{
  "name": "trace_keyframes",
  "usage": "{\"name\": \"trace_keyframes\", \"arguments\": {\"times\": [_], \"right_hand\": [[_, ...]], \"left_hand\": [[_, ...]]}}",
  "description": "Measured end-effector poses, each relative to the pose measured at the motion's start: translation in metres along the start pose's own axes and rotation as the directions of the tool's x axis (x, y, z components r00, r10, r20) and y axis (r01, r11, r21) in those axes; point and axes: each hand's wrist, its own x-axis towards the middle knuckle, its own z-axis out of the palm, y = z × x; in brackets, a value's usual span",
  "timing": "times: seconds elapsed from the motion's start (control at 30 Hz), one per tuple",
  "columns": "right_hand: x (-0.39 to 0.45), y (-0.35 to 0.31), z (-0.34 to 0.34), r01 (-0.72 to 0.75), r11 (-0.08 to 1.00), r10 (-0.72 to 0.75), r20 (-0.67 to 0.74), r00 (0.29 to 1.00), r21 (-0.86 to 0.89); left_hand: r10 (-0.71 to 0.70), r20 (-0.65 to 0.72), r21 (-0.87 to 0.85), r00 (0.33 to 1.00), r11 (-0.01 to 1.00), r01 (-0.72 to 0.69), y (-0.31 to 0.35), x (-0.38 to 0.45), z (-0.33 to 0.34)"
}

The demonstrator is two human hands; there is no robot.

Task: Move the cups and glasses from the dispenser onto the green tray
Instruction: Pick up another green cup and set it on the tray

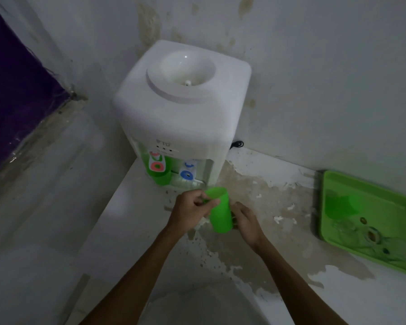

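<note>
A white water dispenser [178, 109] stands on the counter in the corner. Under its red tap sits a green plastic cup [161, 178]. What is under the blue tap [186, 175] is too dim to tell. In front of the dispenser, my left hand [191, 213] pinches the rim of a second green cup [219, 213], held upright just above the counter. My right hand [246, 221] has its fingers curled against that cup's lower right side. The green tray [394, 207] lies at the right by the wall, and a third green cup [340, 205] stands on its left part.
The white counter [256, 254] has a large patch of peeled, stained surface between the dispenser and the tray. A black cord [237, 144] shows behind the dispenser. Stained walls close in the back and left; a dark purple surface [14, 90] is at far left.
</note>
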Motion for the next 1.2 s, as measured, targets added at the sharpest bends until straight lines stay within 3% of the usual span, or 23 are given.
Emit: {"name": "trace_keyframes", "arguments": {"times": [0.2,0.33,0.43,0.63,0.8,0.97,1.2], "right_hand": [[-0.025,0.001,-0.034,-0.135,0.932,0.145,-0.003,0.989,0.337],[-0.044,0.010,-0.065,-0.106,0.852,0.195,-0.122,0.973,0.512],[-0.058,0.020,-0.094,-0.032,0.834,0.201,-0.249,0.947,0.550],[-0.090,0.049,-0.170,0.139,0.949,0.051,-0.572,0.819,0.283],[-0.110,0.055,-0.247,0.195,0.978,-0.082,-0.732,0.677,0.071],[-0.119,0.056,-0.325,0.181,0.975,-0.211,-0.785,0.582,-0.128],[-0.099,0.075,-0.392,0.053,0.951,-0.279,-0.768,0.576,-0.306]], "left_hand": [[-0.095,-0.040,-0.191,0.995,0.978,0.085,0.028,-0.011,0.046],[-0.131,-0.017,-0.196,0.991,0.973,0.125,0.038,-0.017,0.081],[-0.149,0.061,-0.197,0.987,0.968,0.158,0.047,-0.023,0.110],[-0.122,0.216,-0.030,0.969,0.991,0.131,0.049,-0.033,0.181],[-0.034,0.305,0.027,0.952,0.999,0.027,0.066,-0.037,0.240],[-0.001,0.358,0.048,0.934,0.999,-0.017,0.087,-0.036,0.298],[0.020,0.393,0.064,0.919,0.997,-0.050,0.111,-0.023,0.349]]}}
